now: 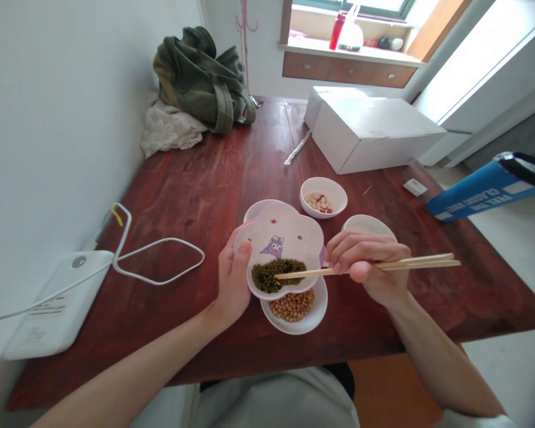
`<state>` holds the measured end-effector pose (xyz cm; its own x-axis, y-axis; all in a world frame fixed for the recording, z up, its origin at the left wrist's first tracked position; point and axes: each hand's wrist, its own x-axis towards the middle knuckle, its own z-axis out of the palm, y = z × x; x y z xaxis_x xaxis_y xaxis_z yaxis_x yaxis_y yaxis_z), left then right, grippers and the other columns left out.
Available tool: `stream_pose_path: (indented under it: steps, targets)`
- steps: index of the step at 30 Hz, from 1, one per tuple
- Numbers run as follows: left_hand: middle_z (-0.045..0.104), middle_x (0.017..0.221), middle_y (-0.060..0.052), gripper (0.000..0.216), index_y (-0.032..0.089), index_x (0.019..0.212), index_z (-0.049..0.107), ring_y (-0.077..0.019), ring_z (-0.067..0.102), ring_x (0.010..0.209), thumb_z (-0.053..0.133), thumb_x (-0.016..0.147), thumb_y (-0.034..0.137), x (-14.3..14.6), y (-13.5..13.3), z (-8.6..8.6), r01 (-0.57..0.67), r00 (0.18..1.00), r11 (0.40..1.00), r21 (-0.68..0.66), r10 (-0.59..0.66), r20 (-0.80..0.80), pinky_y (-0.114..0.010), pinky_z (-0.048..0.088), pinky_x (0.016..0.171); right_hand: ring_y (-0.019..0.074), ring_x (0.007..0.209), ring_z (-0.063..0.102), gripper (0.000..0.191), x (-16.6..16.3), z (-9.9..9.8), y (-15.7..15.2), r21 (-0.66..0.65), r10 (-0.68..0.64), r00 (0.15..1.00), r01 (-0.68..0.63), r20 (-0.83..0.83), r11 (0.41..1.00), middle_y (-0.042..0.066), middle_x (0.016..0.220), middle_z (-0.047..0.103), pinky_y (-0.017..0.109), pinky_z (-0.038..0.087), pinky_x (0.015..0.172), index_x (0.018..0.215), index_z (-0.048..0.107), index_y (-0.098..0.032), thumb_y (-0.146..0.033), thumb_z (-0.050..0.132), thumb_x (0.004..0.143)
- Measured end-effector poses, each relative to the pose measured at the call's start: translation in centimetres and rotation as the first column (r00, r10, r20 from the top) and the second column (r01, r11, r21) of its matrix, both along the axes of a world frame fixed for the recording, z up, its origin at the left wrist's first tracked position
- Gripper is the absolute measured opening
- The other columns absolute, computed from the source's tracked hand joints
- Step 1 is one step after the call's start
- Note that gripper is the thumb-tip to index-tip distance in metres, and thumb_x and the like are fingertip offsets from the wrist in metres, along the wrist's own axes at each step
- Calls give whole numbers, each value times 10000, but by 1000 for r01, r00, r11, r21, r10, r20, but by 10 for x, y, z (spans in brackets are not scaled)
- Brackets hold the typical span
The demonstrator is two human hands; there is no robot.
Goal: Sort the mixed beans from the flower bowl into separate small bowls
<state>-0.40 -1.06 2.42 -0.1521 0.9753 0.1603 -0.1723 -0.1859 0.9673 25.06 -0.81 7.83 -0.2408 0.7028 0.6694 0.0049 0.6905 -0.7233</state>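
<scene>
My left hand grips the left rim of a flower-shaped plate with a cartoon print, tilted toward me above the table. A heap of green beans lies at its lower edge. My right hand is closed on a pair of wooden chopsticks whose tips reach into the green beans. Directly under the plate stands a white bowl of yellow soybeans. Another white bowl is partly hidden behind the plate.
A white bowl with peanuts and a white dish stand behind my hands on the red wooden table. A white box, a green bag, a white device with cable and a blue object surround them.
</scene>
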Motion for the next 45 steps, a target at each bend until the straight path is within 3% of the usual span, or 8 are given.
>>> stream_pose_path:
  steps: [13,26,30,33,37,41,45]
  targets:
    - [962,1192,-136,657,198,1192,900,-331,913,1039,804,1088,839,-1,1,-2,28,999,999,19,-28,-21,-423,761,905,245,607,819,489,-1,-9,6,-3,17,998,-18,-57,1000,64,648,834,361,683,583,750,906,-231,-588,955,1080]
    - [943,1108,-117,624,215,1172,835,-321,895,992,829,1066,829,1,1,-1,10,1000,1000,22,-10,-5,-396,726,818,239,625,837,412,0,-11,10,61,72,997,-71,-10,996,60,694,867,364,717,620,835,942,-235,-564,960,1082]
    - [893,980,-110,642,229,997,805,-351,866,1051,813,1057,868,3,3,0,-26,999,1000,13,27,-47,-403,706,784,240,620,826,420,1,-9,9,38,63,998,-62,-5,997,55,688,861,367,695,603,828,952,-251,-596,969,1069]
    - [815,861,-102,661,267,757,653,-370,845,1080,891,1019,825,5,4,0,-52,999,998,24,52,-14,-424,713,795,247,667,842,463,3,-7,6,-21,68,998,-67,14,998,59,703,861,377,702,651,799,945,-260,-649,974,1048]
    - [701,757,-43,695,273,701,599,-294,798,1013,947,1006,792,5,6,-2,-48,999,998,40,47,19,-349,654,738,252,693,850,540,5,-8,7,-67,66,997,-64,26,996,53,688,838,385,711,682,739,912,-274,-726,963,1029]
    - [602,715,-2,773,268,690,559,-207,681,843,902,1011,883,3,8,-4,-46,999,997,68,47,-3,-325,550,681,249,701,844,616,5,-10,8,-97,56,998,-53,34,994,54,674,819,387,724,709,690,876,-271,-789,944,1016]
    - [542,685,28,783,263,682,564,-165,614,765,894,1018,888,2,8,-3,-47,999,994,94,46,3,-316,548,690,249,708,844,629,5,-10,10,-114,85,996,-82,23,990,59,687,825,392,733,728,669,861,-273,-793,949,1012]
